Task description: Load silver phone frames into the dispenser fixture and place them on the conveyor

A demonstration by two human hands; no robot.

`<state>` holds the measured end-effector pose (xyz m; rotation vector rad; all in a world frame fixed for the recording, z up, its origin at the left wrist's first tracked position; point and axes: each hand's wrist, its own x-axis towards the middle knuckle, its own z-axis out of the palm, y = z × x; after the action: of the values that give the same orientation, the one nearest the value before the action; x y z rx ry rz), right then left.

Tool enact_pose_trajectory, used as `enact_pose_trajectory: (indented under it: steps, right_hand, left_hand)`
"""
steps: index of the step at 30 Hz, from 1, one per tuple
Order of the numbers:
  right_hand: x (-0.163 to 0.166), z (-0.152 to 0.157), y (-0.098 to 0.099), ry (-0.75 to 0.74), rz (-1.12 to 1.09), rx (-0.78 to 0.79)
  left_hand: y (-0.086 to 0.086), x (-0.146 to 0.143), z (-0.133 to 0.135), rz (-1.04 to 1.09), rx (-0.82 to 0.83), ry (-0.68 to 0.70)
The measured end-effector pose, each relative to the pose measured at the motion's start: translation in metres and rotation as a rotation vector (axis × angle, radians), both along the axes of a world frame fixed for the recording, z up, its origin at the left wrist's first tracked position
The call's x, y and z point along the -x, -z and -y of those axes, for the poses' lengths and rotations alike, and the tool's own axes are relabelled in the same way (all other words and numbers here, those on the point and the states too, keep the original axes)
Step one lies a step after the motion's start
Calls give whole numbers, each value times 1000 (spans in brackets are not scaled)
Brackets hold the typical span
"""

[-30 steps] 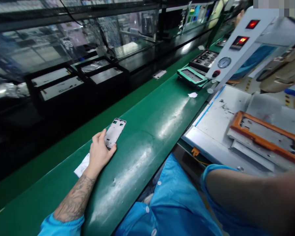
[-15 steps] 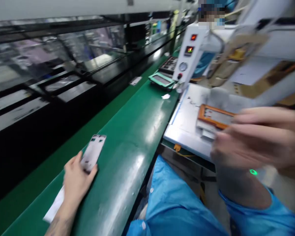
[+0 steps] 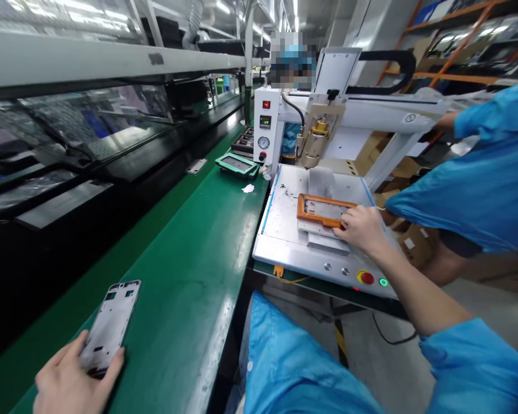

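Observation:
My left hand (image 3: 71,382) grips the near end of a white phone frame (image 3: 110,325) that lies on the green conveyor belt (image 3: 190,270) at the lower left. My right hand (image 3: 360,227) reaches out to the orange jig (image 3: 317,207) on the white machine bed (image 3: 285,230). Its fingers curl over the jig's near right corner and touch the metal part inside it. The dispensing head (image 3: 317,138) hangs above the back of the bed.
A teal jig (image 3: 237,164) and a scrap of white paper (image 3: 247,188) lie farther along the belt. The machine's front panel carries a red button (image 3: 365,278) and a green lamp (image 3: 384,282). A person in a blue sleeve (image 3: 470,184) works at the right.
The view swung right and up toward the machine. My right hand moved from in front of the camera down onto the orange jig. My left hand stayed on the phone frame.

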<state>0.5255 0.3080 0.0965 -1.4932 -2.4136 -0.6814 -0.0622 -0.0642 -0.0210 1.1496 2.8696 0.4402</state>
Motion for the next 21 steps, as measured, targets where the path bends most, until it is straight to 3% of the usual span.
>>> enact_pose_trajectory:
  steps: [8,12,16,21]
  right_hand:
    - [1,-9,1,-82,21,113]
    - [-3,-13,-2,-52,-71,137]
    - [-9,-41,-30,180,-231,-12]
    - [-5,-98,-67,337,-201,43]
  left_hand:
    - [-49,-35,-18,-7,16,8]
    - [-53,-35,-17,2,57,9]
    - [-50,-33,-15,-17,46,23]
    - [-52,-36,-18,-27,36,17]
